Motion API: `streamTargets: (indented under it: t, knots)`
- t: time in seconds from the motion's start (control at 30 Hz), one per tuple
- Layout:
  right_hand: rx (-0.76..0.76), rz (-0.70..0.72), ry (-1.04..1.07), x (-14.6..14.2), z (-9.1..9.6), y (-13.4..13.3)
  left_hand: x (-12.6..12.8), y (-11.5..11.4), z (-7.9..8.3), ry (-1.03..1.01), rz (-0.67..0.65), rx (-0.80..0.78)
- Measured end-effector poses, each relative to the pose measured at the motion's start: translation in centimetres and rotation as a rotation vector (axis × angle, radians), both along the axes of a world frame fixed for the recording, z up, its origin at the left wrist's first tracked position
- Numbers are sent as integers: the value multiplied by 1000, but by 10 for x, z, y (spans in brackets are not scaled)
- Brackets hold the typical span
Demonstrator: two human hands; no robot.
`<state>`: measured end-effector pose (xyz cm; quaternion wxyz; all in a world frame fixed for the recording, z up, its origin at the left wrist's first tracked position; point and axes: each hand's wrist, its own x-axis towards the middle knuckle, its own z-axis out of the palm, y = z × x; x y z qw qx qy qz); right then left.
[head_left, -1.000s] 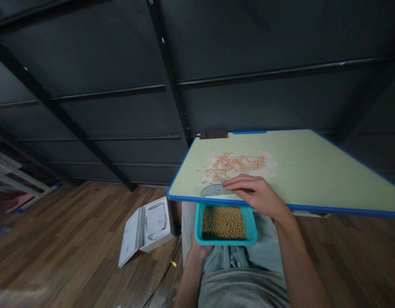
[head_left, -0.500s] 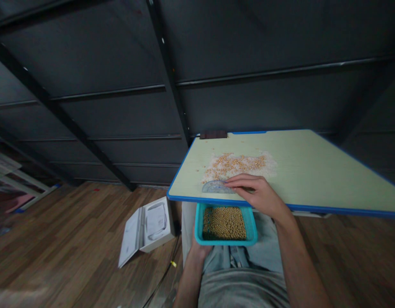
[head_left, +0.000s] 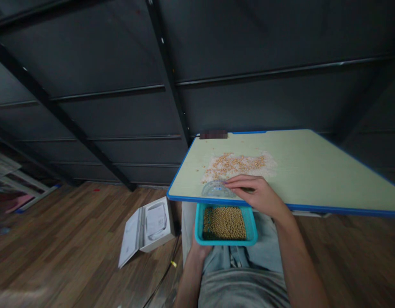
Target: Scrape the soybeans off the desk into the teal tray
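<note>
A clear plastic protractor (head_left: 216, 189) is pinched at its right end by my right hand (head_left: 253, 190), just over the near part of the table (head_left: 319, 171). Beyond it, soybeans (head_left: 239, 162) lie mixed with white grains (head_left: 269, 164) in a loose patch. Below the table's near edge, a turquoise plastic basket (head_left: 199, 224) sits over my lap, holding many soybeans (head_left: 227, 223). My left hand (head_left: 200, 248) grips the basket at its lower left side; most of its fingers are hidden beneath.
On the wooden floor (head_left: 72, 239) to the left stands an open white box (head_left: 157, 222). A black cable (head_left: 161, 278) runs beside it. A dark object (head_left: 213, 134) rests at the table's far left corner, against the dark panelled wall (head_left: 264, 102).
The protractor has tilted slightly and its near edge has come a little closer to the table's front edge. My left hand and the basket stay in place.
</note>
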<state>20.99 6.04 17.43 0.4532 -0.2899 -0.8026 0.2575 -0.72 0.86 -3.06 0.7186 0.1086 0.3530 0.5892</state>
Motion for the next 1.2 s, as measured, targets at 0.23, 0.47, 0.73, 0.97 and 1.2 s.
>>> streamTargets:
  t: [0.23, 0.47, 0.73, 0.97, 1.2]
  knots:
    - [25, -243, 46, 1, -7, 8, 4, -3, 19, -4, 9, -30]
    - [2, -370, 132, 6, -8, 12, 6, -4, 25, 23, 26, -18]
    - [-33, -342, 120, 6, -9, 12, 6, -4, 28, 26, 5, -29]
    - [-54, -303, 137, 5, -7, 10, 5, -4, 23, -15, 2, -34]
    - [-89, -259, 136, 3, -2, 5, 4, -3, 19, -13, 11, -42]
